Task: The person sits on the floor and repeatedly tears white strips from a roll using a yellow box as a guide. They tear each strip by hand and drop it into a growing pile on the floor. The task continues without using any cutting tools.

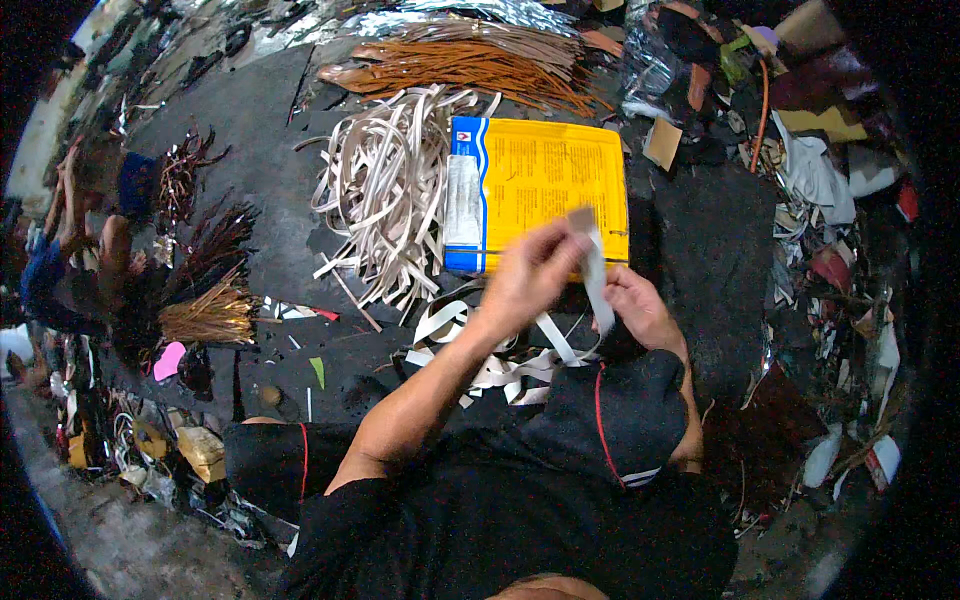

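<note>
A: Hands?

B: Left hand (528, 278) pinches the upper end of a pale, narrow, flat strip (596, 280). Right hand (645, 310) curled close at the strip's lower part; blurred there, so cannot tell whether it grips or only touches

A: Strip's position?

B: Crosses the near edge of a yellow rectangular package (555, 180) with a blue-and-white end, close to its near right corner. Package sits right of centre on a dark grey mat (700, 230)

A: Round about?

B: Tangled heap of cream flat strips (385, 195) against the package's left edge. Loose white ribbon-like strips (500, 370) toward the mat's near edge. Orange-brown bundle of thin strips (470, 75) along its far edge
</note>
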Tool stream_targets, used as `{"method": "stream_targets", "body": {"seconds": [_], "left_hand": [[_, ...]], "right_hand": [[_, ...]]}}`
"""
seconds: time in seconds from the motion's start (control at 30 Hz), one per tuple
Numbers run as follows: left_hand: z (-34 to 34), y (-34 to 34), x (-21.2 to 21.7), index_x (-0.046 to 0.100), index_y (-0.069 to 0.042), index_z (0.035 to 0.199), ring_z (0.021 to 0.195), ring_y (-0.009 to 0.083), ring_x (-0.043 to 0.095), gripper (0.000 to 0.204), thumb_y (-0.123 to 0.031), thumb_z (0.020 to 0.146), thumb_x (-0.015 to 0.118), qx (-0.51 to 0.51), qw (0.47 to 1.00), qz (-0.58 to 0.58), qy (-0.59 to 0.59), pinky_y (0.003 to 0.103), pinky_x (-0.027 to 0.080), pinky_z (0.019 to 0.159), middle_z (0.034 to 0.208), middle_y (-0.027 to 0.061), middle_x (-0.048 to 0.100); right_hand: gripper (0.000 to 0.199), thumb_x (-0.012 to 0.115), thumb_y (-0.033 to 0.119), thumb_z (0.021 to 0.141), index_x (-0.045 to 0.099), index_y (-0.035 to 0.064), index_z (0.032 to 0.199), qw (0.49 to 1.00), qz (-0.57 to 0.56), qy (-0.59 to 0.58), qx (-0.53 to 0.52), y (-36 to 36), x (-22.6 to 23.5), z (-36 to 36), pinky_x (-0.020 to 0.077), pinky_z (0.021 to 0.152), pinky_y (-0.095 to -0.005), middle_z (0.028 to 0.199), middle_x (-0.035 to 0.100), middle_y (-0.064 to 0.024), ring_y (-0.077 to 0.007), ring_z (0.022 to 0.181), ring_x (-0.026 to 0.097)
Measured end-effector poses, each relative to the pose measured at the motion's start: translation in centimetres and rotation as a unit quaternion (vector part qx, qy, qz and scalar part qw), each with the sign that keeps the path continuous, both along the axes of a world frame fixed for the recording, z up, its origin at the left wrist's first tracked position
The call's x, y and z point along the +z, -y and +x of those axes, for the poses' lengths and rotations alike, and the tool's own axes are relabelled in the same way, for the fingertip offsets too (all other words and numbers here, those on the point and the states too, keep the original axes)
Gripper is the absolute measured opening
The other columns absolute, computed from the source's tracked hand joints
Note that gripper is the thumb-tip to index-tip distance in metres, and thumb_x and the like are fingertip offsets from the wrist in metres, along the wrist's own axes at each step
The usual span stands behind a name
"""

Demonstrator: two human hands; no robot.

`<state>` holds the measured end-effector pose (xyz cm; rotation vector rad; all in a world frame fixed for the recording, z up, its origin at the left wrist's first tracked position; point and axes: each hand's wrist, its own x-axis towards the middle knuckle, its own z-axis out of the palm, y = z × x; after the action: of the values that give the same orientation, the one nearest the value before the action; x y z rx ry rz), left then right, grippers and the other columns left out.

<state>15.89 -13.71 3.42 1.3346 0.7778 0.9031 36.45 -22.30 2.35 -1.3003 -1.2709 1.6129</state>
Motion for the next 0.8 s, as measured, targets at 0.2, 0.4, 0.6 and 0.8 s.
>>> {"method": "stream_targets", "body": {"seconds": [0.2,0.4,0.6,0.8], "left_hand": [[-8.7,-6.6,0.5,0.062,-0.001,0.083,0.063,0.0066,0.055,0.018,-0.016,0.092,0.059,0.214,0.976,-0.025,0.029,0.021,0.044,0.057,0.072,0.0020,0.062],[-11.1,-7.7,-2.7,0.054,-0.006,0.100,0.065,0.0077,0.059,0.014,-0.011,0.090,0.061,0.304,0.940,-0.098,0.120,0.020,0.046,0.051,0.084,0.0056,0.065],[-12.8,-8.9,-5.5,0.055,-0.001,0.094,0.061,0.0097,0.054,0.015,-0.011,0.087,0.063,0.150,0.981,-0.125,0.011,0.022,0.044,0.058,0.076,0.0038,0.060],[-10.5,-7.7,-5.8,0.066,0.001,0.091,0.067,0.0084,0.057,0.021,-0.019,0.087,0.066,0.131,0.984,-0.091,-0.081,0.023,0.045,0.064,0.077,0.0049,0.066]], "right_hand": [[0.018,0.058,0.019,0.090,0.058,0.0033,0.098,0.990,-0.104,0.064,0.072,0.3,0.7,-0.4,0.0450,0.073,-0.0248,0.087,0.060,0.0015,-0.0083,0.081,0.056],[0.019,0.060,0.015,0.088,0.056,0.0036,0.103,0.991,-0.114,-0.008,0.071,1.0,2.0,-0.8,0.0500,0.069,-0.0269,0.083,0.061,-0.0015,-0.0114,0.076,0.061],[0.018,0.063,0.021,0.088,0.064,0.0041,0.093,0.935,0.039,0.330,-0.124,0.3,4.0,5.9,0.0440,0.054,-0.0238,0.074,0.061,-0.0005,-0.0063,0.061,0.054],[0.026,0.068,0.023,0.083,0.066,0.0011,0.098,0.776,0.229,0.581,-0.086,-4.7,5.6,8.2,0.0480,0.082,-0.0361,0.092,0.064,-0.0146,-0.0295,0.088,0.062]]}}
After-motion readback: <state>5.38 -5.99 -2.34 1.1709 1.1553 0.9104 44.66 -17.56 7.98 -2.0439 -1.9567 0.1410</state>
